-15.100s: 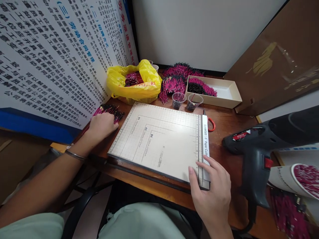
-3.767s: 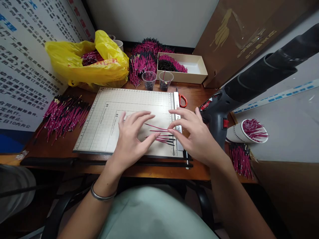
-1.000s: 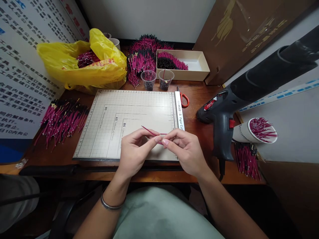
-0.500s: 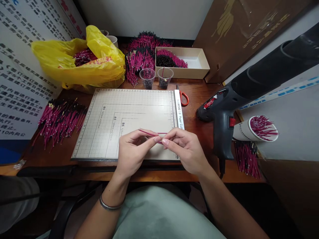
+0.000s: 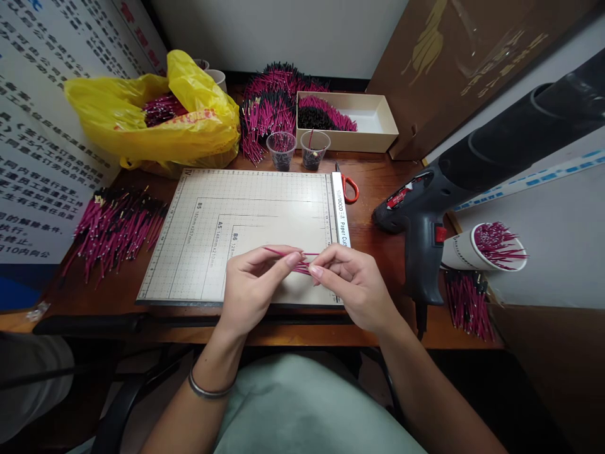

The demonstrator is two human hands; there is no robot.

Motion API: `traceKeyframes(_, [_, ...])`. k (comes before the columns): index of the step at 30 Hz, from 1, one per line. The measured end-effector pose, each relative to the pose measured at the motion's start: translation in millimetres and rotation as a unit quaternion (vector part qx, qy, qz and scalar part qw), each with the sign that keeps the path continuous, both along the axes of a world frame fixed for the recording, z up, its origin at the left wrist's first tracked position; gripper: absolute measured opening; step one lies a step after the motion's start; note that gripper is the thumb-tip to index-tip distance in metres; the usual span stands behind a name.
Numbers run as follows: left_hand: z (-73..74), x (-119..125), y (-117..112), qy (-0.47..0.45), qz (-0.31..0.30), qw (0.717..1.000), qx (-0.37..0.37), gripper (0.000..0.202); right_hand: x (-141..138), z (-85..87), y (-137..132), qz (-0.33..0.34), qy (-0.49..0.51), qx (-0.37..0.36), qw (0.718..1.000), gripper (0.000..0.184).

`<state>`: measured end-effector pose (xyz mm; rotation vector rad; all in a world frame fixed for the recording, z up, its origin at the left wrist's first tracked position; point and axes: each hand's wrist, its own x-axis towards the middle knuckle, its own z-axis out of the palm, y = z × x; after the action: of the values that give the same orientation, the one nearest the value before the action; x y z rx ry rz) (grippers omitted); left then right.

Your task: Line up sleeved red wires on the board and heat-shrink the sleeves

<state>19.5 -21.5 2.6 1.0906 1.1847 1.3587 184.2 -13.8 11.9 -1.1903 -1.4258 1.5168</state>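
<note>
Above the front right part of a paper cutter, several thin magenta wires span the gap between my two hands. My left hand is closed in a pinch on them, thumb against the fingers. At the other end my right hand pinches the wires between thumb and forefinger, its other fingers curled. The wire ends are mostly hidden by the fingers. Short magenta wires with black ends lie in a loose pile left of the cutter.
A black heat gun stands at the right, near a paper cup of wires. Red-handled scissors lie beside the cutter. Behind are two plastic cups, an open box and a yellow bag.
My left thumb has shifted up and slightly left, so more of the wires shows between my hands. My right hand has barely moved. The view has shifted slightly.
</note>
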Motion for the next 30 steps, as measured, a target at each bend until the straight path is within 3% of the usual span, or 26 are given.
traceKeyframes(7, [-5.4,-2,-2,-0.019,-0.006,1.0,0.002,0.016,0,-0.2,-2,0.006,-0.008,0.005,1.0,0.023])
traceKeyframes(20, [-15.4,-6,-2,-0.084,0.037,0.996,-0.01,0.029,0,-1.4,-2,-0.003,-0.021,0.032,0.999,0.026])
traceKeyframes(27, [-11.3,-1,-2,-0.09,0.066,0.993,0.026,0.035,12,4.5,7,-0.014,-0.148,0.138,0.979,0.022])
traceKeyframes(30, [-8.4,-2,-7,0.021,0.096,0.993,0.062,0.028,22,7.2,20,-0.03,-0.239,0.203,0.949,0.012])
